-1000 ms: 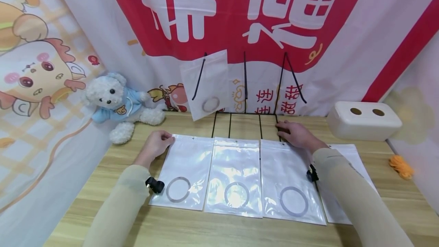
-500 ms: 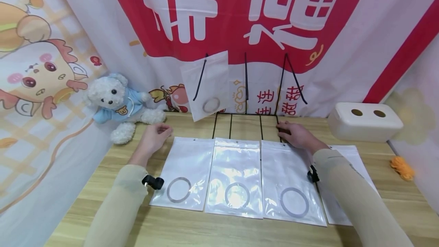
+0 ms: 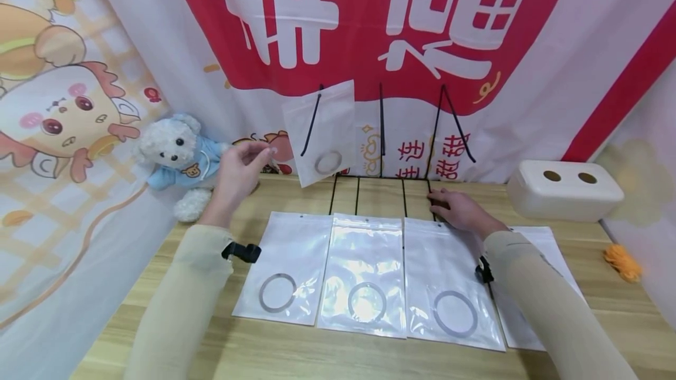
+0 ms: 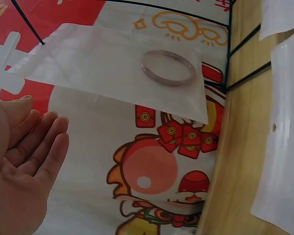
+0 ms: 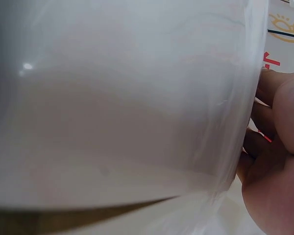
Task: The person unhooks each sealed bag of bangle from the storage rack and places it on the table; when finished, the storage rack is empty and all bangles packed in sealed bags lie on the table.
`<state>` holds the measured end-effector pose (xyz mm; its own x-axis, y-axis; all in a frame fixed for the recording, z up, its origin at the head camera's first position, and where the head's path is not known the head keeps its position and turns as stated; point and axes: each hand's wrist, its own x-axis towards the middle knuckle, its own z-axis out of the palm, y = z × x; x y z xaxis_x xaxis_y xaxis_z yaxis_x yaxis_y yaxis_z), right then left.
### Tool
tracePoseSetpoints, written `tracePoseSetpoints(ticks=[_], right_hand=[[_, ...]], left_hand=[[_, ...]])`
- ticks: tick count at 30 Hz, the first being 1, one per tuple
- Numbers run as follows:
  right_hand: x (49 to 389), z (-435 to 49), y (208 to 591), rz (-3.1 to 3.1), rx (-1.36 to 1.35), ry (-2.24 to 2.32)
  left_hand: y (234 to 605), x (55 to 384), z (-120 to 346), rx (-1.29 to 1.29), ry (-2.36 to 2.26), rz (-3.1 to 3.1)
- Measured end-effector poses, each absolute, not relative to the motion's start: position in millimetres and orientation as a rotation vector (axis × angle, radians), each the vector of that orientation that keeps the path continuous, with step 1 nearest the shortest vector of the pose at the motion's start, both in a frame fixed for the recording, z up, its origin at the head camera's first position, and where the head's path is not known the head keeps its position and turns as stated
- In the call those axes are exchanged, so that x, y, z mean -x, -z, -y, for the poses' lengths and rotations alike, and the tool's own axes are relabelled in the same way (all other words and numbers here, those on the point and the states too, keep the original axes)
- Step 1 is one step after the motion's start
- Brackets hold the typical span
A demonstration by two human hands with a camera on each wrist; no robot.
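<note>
Raised off the table, my left hand [image 3: 240, 177] is beside a white zip bag [image 3: 323, 128] hanging from a hook of a black wire rack [image 3: 381, 125]. Its fingers [image 4: 51, 152] bend loosely with nothing between them. A pale bangle [image 4: 167, 67] shows through the hanging bag. My right hand [image 3: 462, 210] rests low at the rack's base, its fingertips touching a black rod near the top edge of a flat zip bag [image 3: 440, 268]. In the right wrist view, a clear plastic bag [image 5: 137, 107] covers most of the picture.
More flat zip bags with rings inside, the left one [image 3: 296, 245] and the middle one [image 3: 368, 257], lie in a row; another bag [image 3: 538, 245] sits under my right forearm. A plush bear [image 3: 182, 157], a cream box [image 3: 565, 192] and an orange bundle [image 3: 623, 263] stand around.
My left hand has let go of the left flat bag's top corner and risen up and forward toward the hanging bag. The right hand stays at the rack's base.
</note>
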<state>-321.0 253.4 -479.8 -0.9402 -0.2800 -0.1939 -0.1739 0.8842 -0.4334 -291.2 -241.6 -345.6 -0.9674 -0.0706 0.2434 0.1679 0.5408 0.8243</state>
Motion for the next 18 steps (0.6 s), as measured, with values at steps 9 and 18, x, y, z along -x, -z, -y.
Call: tracePoseSetpoints(ticks=[9, 18], right_hand=[[318, -255, 479, -2.824, 0.385, 0.608], [321, -254, 483, -2.819, 0.350, 0.603]], left_hand=[[310, 308, 217, 0.112, 1.434, 2.454], [300, 320, 197, 0.084, 1.443, 2.413]])
